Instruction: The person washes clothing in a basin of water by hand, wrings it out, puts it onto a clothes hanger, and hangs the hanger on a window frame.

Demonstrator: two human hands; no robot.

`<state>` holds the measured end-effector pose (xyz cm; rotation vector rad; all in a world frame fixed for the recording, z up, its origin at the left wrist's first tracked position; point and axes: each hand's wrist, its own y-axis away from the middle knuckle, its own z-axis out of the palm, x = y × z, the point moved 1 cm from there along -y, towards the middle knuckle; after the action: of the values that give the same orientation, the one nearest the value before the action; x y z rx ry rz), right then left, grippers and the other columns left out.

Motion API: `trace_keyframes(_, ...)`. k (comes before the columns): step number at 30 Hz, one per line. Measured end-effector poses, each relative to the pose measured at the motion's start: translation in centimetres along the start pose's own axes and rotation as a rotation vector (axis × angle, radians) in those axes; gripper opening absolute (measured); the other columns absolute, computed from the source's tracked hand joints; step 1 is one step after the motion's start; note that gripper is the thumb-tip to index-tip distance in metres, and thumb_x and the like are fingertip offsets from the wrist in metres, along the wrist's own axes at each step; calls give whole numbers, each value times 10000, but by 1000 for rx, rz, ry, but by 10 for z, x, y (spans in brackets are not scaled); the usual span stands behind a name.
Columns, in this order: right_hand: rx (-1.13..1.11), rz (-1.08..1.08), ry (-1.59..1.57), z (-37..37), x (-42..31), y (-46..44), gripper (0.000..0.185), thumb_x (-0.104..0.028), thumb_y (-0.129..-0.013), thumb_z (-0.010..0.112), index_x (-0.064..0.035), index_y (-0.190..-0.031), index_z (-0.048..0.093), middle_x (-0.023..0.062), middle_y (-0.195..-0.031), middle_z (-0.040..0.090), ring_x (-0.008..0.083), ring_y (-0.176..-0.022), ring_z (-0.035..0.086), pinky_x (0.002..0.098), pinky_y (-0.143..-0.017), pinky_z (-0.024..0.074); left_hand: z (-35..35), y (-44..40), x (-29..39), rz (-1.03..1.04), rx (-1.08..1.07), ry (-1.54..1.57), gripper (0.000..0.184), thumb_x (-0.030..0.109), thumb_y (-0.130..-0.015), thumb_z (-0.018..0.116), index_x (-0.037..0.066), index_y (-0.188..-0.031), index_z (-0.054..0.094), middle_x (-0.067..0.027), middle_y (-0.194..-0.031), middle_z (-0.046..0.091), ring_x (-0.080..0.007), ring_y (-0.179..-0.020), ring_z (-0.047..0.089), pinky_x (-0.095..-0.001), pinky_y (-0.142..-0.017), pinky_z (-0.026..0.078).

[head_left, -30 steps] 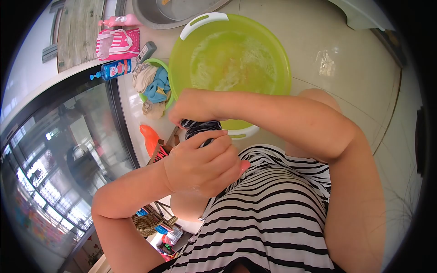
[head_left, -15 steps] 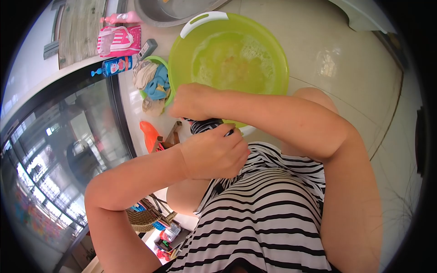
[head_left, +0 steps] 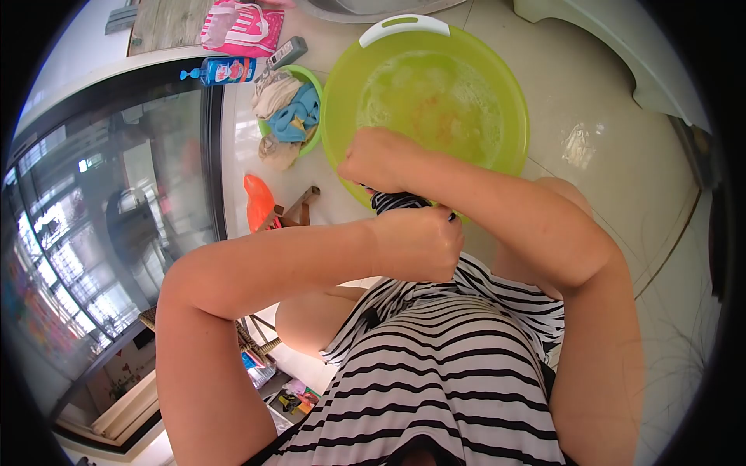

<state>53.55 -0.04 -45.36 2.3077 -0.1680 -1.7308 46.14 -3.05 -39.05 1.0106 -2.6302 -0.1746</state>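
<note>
A dark striped cloth (head_left: 398,203) is bunched and stretched between my two fists. My right hand (head_left: 382,160) grips its upper left end, over the near rim of the green basin (head_left: 519,116). My left hand (head_left: 420,242) is closed round the other end, lower and closer to my body, with the back of the hand up. Cloudy, foamy water (head_left: 435,101) lies in the basin. Most of the cloth is hidden by the hands.
Left of the basin, a small green tub (head_left: 314,81) holds cloths (head_left: 297,115). Beyond are a blue bottle (head_left: 230,71), a grey brush-like item (head_left: 286,53) and a pink bag (head_left: 247,28). An orange object (head_left: 258,202) lies by a wooden stool (head_left: 301,206). A metal basin (head_left: 373,9) is at the top.
The view has shifted, so the basin sits further right and higher. My left hand has turned over and now shows its back, with the wrist twisted; both fists keep hold of the cloth.
</note>
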Motion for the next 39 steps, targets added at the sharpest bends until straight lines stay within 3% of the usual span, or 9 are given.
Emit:
trace_keyframes(3,3,49,-33,-1,1,0,313,-246,-762,519,-39,-557,633,122,-581,628,281,-567,595,420,-626,486,4,-3,0,1,-43,-20,208,251,-518,609,46,-553,623,-37,-571,522,-214,-636,539,-337,-614,457)
trace_keyframes(6,32,-98,94,-2,1,2,324,-246,-768,516,-32,-553,628,124,-585,630,282,-566,595,416,-626,486,5,-5,-1,11,-68,-48,199,243,-510,613,49,-551,628,-44,-564,531,-220,-634,545,-344,-593,472)
trace_keyframes(8,57,65,-46,-4,0,0,312,-240,-774,515,-20,-590,639,129,-583,627,280,-563,601,411,-625,488,6,-6,-3,32,-103,-69,196,243,-505,615,53,-547,631,-47,-561,537,-221,-624,551,-345,-580,477)
trace_keyframes(19,131,143,-55,-12,5,7,288,-239,-780,536,-1,-660,645,145,-611,632,268,-571,612,412,-618,492,20,-16,-7,133,-124,-190,55,192,-533,657,138,-528,647,-31,-553,607,-202,-553,587,-343,-543,475)
trace_keyframes(22,172,156,-23,-15,4,8,289,-248,-782,543,1,-676,645,156,-623,629,290,-584,603,420,-630,492,26,-17,-11,122,-89,-128,57,186,-558,658,136,-532,652,-24,-538,603,-204,-548,590,-366,-537,484)
trace_keyframes(24,187,168,5,-22,-3,11,289,-252,-783,544,1,-688,646,166,-635,628,308,-596,599,426,-640,492,23,-16,-13,153,-148,-38,138,209,-528,640,76,-542,668,-84,-600,618,-240,-612,604,-370,-552,501)
trace_keyframes(29,320,266,-29,-29,-22,31,285,-251,-792,544,-1,-704,651,224,-715,630,388,-663,591,463,-675,488,-5,-14,-13,354,-246,-15,78,185,-631,657,127,-596,696,-41,-616,652,-235,-584,614,-399,-547,494)
trace_keyframes(34,389,341,-185,-24,-55,52,285,-264,-799,553,-14,-746,680,225,-739,639,399,-686,604,465,-686,493,-38,1,6,455,-306,183,84,170,-680,657,122,-623,696,-53,-660,662,-231,-672,625,-404,-621,493)
trace_keyframes(39,459,340,-267,-13,-80,66,289,-258,-797,561,1,-759,684,210,-706,646,376,-666,611,450,-670,493,-70,14,22,506,-330,230,109,202,-643,658,130,-562,645,-38,-620,641,-204,-613,590,-376,-582,485)
